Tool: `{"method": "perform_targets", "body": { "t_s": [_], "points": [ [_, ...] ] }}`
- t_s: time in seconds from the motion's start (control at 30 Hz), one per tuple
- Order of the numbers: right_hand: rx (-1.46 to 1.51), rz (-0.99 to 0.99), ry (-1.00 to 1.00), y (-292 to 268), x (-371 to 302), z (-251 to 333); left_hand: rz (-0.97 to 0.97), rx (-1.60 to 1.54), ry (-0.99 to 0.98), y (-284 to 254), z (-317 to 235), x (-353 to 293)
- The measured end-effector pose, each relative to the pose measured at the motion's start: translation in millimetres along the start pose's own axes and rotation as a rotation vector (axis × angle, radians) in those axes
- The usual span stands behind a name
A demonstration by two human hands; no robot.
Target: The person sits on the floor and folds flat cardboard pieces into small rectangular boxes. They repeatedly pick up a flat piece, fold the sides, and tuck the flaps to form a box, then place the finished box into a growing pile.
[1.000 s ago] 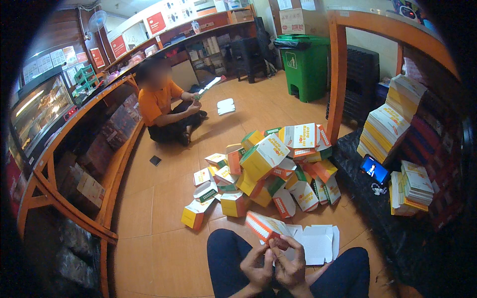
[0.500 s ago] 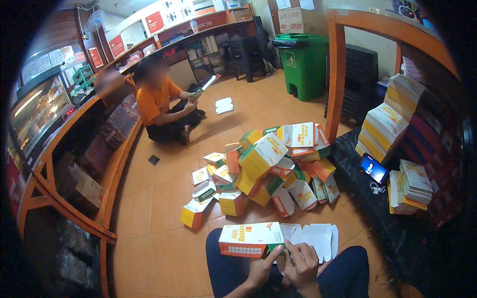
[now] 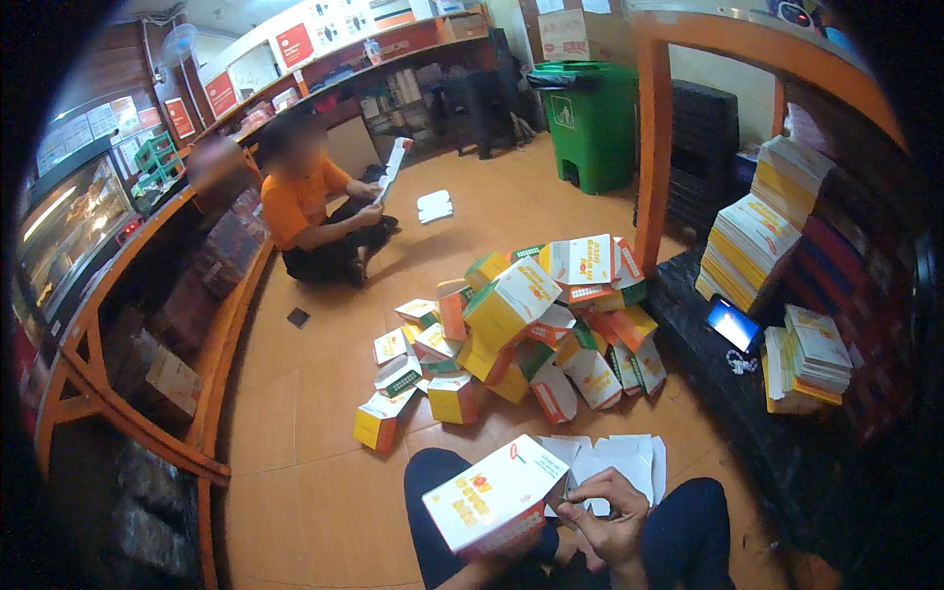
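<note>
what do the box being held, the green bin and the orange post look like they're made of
The box looks like thin printed card with a smooth white face: flat panels and crisp folded edges. The green bin is likely moulded plastic with a slight sheen, judging by its even colour and rounded corners. The orange post seems painted or stained wood, squared and plain, though metal can't be ruled out.

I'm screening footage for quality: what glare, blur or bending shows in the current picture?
In the head view: the orange frame at right bows; picture corners go black; the display case glows brightly; the co-worker's head is blurred; the held box seems slightly blurred.
</note>
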State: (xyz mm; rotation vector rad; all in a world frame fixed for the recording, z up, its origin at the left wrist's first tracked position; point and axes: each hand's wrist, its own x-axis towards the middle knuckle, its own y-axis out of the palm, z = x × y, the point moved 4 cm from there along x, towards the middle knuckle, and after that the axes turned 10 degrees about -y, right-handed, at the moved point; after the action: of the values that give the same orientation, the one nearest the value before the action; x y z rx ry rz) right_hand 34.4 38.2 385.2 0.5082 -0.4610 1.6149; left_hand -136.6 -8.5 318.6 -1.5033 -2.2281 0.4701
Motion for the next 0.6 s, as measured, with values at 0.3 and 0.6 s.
{"method": "perform_targets", "body": {
  "t_s": [0.3,0.6],
  "points": [
    [0.060,0.015,-0.018,-8,-6,3,0.110,-0.211,-0.115,-1,0,-4],
    [0.163,0.039,-0.020,-6,-10,-11,0.203,-0.222,-0.118,-12,2,-2]
  ]
}}
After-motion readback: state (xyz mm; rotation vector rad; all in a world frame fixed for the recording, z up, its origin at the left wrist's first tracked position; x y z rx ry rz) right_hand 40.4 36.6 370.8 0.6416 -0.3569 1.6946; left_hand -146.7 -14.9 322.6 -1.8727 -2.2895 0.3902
